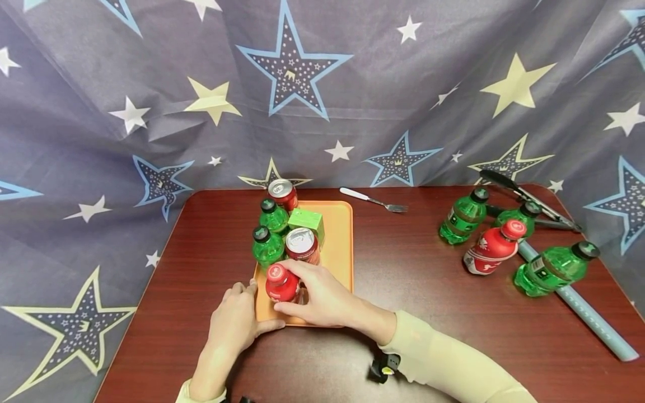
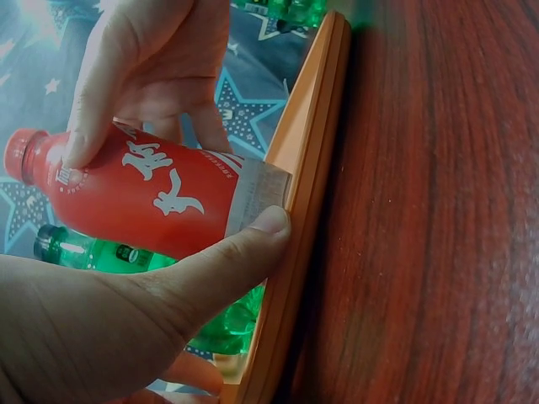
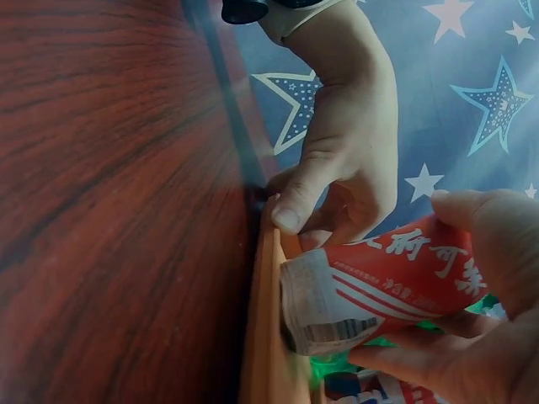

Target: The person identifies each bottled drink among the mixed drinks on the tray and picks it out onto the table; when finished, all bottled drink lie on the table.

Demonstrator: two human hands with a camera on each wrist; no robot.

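My right hand [image 1: 322,296] grips a red bottle [image 1: 281,285] with a red cap, upright at the near left corner of an orange tray [image 1: 337,263]. In the left wrist view the bottle's lower end [image 2: 261,195] is at the tray's rim. With thumb on the front rim and fingers round the left side, my left hand [image 1: 234,316] holds the tray's corner. Behind the red bottle on the tray are two green bottles [image 1: 269,248], a red can [image 1: 302,246] and a bright green box [image 1: 307,222]. Another red can [image 1: 283,193] stands at the far left corner.
On the right of the table are several green bottles [image 1: 461,218] and a red bottle [image 1: 491,249]. A light blue tube [image 1: 589,313] and black-ended tongs [image 1: 534,198] lie around them. A white-handled fork [image 1: 373,200] lies near the back edge, before a star-patterned cloth [image 1: 322,140].
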